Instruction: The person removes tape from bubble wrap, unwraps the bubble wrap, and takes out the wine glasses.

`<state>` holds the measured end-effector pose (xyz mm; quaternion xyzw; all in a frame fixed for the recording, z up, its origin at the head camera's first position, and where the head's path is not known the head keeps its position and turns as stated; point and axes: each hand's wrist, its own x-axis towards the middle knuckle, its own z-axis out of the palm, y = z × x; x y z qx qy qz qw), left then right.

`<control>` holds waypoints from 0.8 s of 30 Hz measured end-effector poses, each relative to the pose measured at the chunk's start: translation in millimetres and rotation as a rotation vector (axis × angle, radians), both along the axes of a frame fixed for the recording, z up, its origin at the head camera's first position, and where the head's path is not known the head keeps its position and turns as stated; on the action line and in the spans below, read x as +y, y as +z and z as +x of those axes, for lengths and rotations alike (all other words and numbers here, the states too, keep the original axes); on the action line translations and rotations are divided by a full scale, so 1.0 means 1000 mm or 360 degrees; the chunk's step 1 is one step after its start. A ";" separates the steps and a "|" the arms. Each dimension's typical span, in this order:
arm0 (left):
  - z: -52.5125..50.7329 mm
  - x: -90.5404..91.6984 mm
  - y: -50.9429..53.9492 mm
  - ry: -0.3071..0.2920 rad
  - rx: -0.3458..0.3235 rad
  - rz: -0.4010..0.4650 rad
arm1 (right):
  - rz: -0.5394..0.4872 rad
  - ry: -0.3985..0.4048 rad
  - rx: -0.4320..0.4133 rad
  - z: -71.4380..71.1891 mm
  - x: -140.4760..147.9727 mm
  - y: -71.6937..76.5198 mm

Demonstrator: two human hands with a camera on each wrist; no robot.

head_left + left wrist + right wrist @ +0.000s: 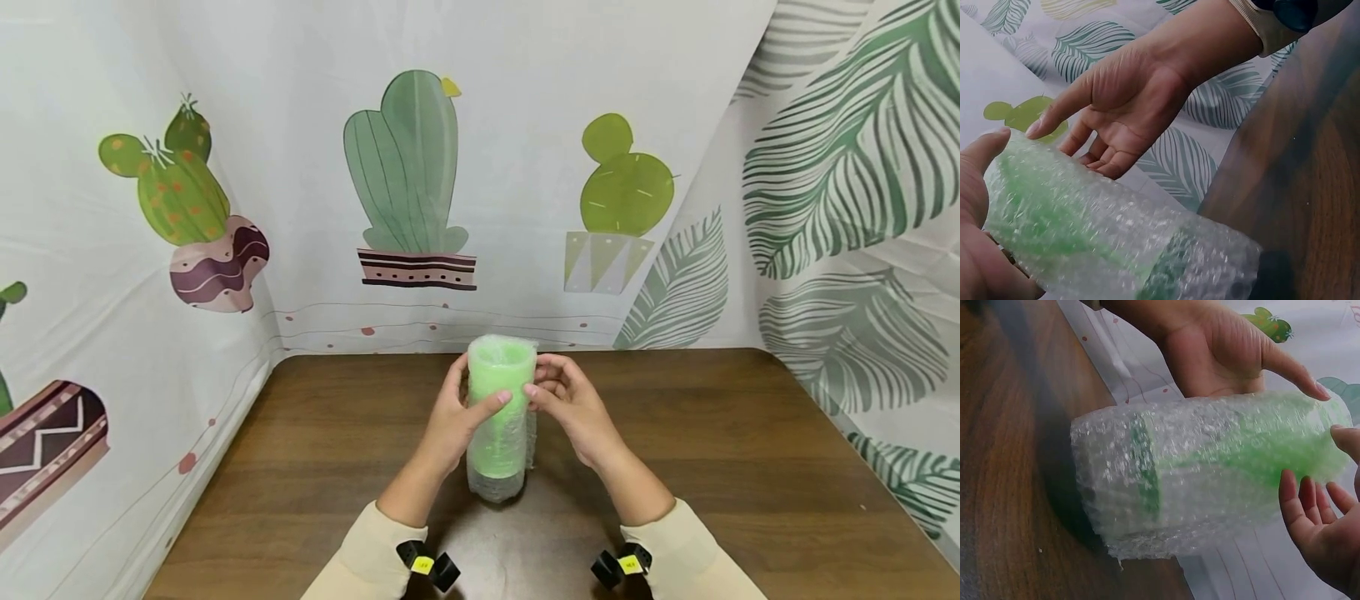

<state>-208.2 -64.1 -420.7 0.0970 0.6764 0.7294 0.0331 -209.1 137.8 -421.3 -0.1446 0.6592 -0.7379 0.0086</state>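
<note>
A green cylinder in bubble wrap (498, 433) is upright at mid-table in the head view, a darker band near its lower end. What lies inside the clear wrap (1116, 462) is blurred. My left hand (453, 417) holds its upper left side, thumb across the front and fingers partly hidden behind. On the other side, my right hand (573, 408) touches the upper edge of the wrap with its thumb, its fingers loosely bent beside and behind it. The right wrist view shows those fingers (1307, 512) lightly against the wrap. Whether the base touches the table cannot be told.
The brown wooden table (337, 442) spreads out on both sides of the hands. A white cloth (525, 167) printed with cacti and leaves hangs behind and along the sides. Black devices with yellow labels (422, 565) are strapped at both wrists.
</note>
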 end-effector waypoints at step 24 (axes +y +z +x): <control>0.000 0.003 -0.006 -0.0001 -0.0023 0.0001 | 0.0063 -0.0021 0.0099 0.003 -0.001 0.001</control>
